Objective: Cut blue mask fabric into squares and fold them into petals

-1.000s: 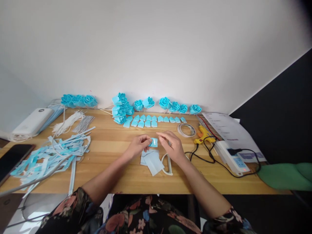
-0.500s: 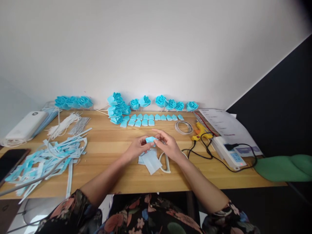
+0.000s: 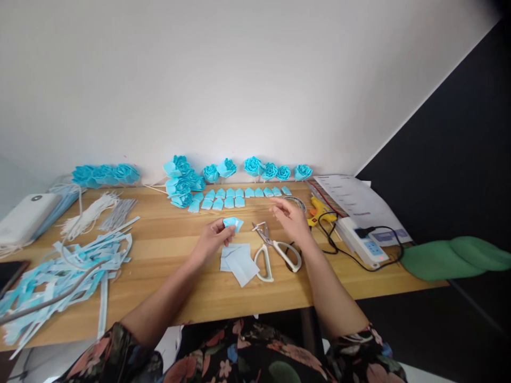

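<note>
My left hand (image 3: 211, 240) pinches a small folded blue petal piece (image 3: 232, 223) above the wooden table (image 3: 167, 250). My right hand (image 3: 290, 217) hovers to the right of it with fingers loosely apart and nothing in them, near the yellow glue gun (image 3: 319, 210). White-handled scissors (image 3: 271, 250) lie on the table between the hands. Pale blue cut squares (image 3: 239, 260) lie just below the held piece.
Rows of folded blue petals (image 3: 235, 197) and finished blue roses (image 3: 255, 167) line the back edge. A heap of blue strips (image 3: 67, 266) lies left, with a white power bank (image 3: 24, 218). A power strip (image 3: 365, 243), cables, papers (image 3: 355, 199) and a green object (image 3: 451, 255) are right.
My right hand let go of the blue piece and moved right toward the glue gun, uncovering the scissors. The left hand keeps the piece. The view shifted right.
</note>
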Tool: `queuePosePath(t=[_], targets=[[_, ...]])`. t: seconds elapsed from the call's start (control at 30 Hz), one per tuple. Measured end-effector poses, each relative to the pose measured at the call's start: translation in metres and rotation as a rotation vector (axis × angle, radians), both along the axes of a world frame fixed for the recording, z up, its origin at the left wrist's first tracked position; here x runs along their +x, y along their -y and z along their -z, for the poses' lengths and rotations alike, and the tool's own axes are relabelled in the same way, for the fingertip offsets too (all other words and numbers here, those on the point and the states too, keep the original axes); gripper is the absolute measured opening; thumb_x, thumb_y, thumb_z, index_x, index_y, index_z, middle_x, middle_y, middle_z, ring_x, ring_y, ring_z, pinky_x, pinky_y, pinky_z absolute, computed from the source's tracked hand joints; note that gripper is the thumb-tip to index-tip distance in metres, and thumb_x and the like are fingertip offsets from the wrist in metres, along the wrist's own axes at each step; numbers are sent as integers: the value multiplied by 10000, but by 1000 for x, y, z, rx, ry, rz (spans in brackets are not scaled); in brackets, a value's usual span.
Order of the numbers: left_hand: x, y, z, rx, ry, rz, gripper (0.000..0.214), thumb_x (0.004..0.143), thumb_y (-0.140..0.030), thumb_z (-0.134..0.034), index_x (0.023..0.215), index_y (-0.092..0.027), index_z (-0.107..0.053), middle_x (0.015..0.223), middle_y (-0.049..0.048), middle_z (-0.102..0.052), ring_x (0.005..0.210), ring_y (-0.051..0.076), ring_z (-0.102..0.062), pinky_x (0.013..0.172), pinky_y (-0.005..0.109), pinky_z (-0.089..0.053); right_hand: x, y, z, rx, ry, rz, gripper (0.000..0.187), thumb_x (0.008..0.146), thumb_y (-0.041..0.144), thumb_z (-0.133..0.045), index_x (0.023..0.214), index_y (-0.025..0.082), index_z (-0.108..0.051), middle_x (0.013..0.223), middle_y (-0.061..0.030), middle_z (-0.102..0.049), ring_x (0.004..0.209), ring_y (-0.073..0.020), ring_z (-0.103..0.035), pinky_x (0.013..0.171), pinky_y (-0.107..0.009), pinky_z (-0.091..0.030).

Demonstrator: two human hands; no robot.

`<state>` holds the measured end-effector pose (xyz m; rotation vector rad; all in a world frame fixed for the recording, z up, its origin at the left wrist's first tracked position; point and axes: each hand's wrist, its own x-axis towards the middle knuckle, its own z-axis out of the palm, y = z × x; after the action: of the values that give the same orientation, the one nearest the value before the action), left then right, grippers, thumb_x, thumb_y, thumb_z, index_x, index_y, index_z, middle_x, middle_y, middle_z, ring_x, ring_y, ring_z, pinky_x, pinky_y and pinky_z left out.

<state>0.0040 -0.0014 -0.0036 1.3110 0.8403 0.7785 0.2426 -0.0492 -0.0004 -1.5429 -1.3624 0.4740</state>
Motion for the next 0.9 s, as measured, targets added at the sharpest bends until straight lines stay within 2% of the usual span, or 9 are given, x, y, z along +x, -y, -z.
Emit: queuePosePath(t=[0.13, 0.23, 0.47, 0.73, 0.9], targets=[[-1, 1, 2, -2, 23, 4, 331, 721, -456, -689, 672, -148, -577, 589, -16, -542, 516, 89, -466, 493, 217, -378, 0, 0, 2, -59, 229, -18, 232, 827, 206, -559, 1004, 217, -708, 918, -43, -741, 769, -190, -673, 707, -316, -510], [-2, 0, 3, -9, 28, 6, 321, 745, -452, -673, 691, -148, -586, 588, -14, -545, 520, 90, -467, 501, 218, -376, -5, 0, 3, -108, 305, -87, 166, 819, 203, -578, 895, 217, -724, 851, -26, -744, 737, -180, -669, 667, -288, -488], [-1, 0, 2, -25, 52, 7, 338, 712, -464, -697, 679, -151, -574, 583, -12, -548, 518, 93, -476, 492, 218, -385, -12, -1, 9, -221, 269, -193, 101, 798, 273, -634, 799, 215, -718, 765, 2, -729, 673, -153, -650, 607, -243, -447], [-1, 1, 0, -48, 58, 12, 339, 709, -463, -706, 687, -147, -585, 598, -10, -559, 519, 90, -478, 495, 220, -381, -14, -2, 18, -230, 248, -140, 111, 829, 211, -558, 778, 205, -656, 725, 4, -710, 617, -138, -639, 553, -222, -434], [-1, 2, -1, -109, 101, 12, 369, 683, -482, -729, 684, -134, -605, 613, -3, -566, 531, 88, -486, 501, 219, -388, -15, -2, 15, -210, 205, -121, 136, 902, 235, -489, 842, 203, -607, 721, 4, -703, 595, -136, -649, 534, -223, -458]])
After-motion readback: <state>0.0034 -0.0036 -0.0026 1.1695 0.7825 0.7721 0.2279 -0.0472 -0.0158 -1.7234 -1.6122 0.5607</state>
